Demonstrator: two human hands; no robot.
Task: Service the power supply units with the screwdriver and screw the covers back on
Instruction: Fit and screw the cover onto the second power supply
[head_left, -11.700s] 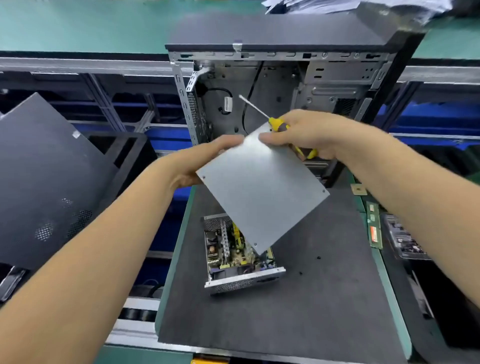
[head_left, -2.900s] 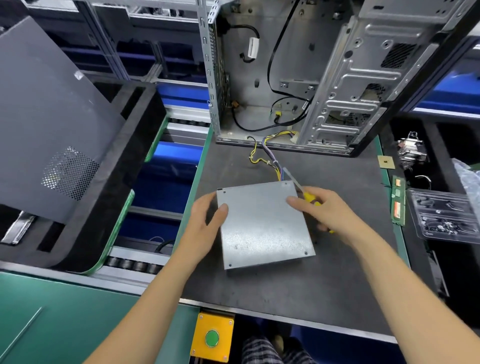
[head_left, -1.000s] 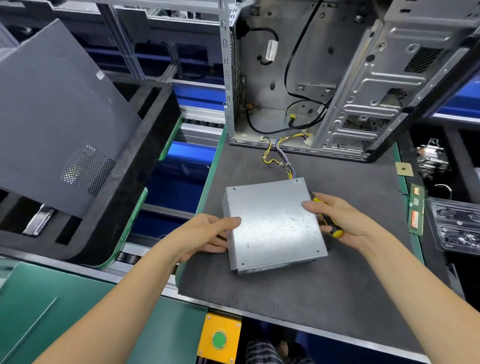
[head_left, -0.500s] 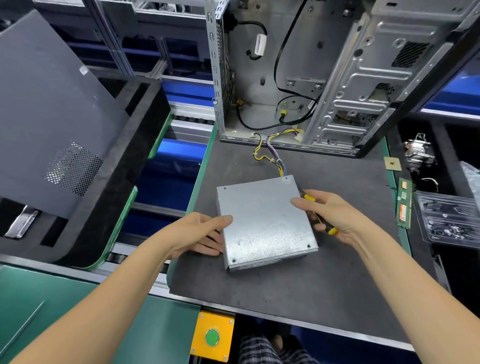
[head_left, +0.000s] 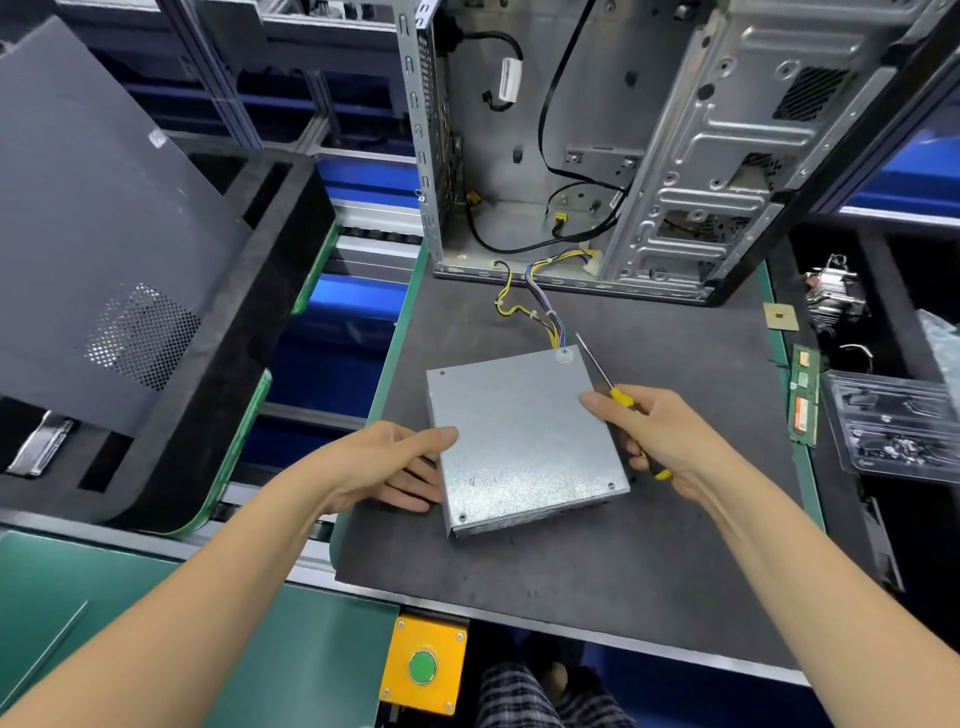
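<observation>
Right hand (head_left: 670, 436) gripped one yellow-handled screwdriver (head_left: 618, 397), fingers curled round the handle so most of it was hidden; only the shaft, a bit of yellow by the index finger and the yellow butt end below the palm showed. Index fingertip touched the right edge of the cover (head_left: 524, 441), and the shaft pointed up-left, its tip just beside the cover's far right corner. Left hand (head_left: 395, 467) lay mostly flat against the left side of the single power supply unit (head_left: 519, 522), thumb on top of the cover, fingers fairly straight along the side; fingertips partly hidden by the box. Cover sat on the unit, which lay flat on the dark mat (head_left: 571, 571) near its middle. Four corner holes were visible; couldn't tell whether any held screws. One wire bundle (head_left: 540, 317), yellow and purple among others, ran from the unit's far edge to the open PC case (head_left: 675, 156) standing at the mat's far end, its top cut off. To the left, one dark side panel (head_left: 104, 208) leaned in a black foam tray (head_left: 218, 364). At the right, two RAM sticks (head_left: 804, 400) lay along the green edge, beside a clear plastic tray (head_left: 893, 421) that was cut off by the frame, contents too small to identify. One yellow box with a green button (head_left: 423, 667) sat below the mat's near edge.
</observation>
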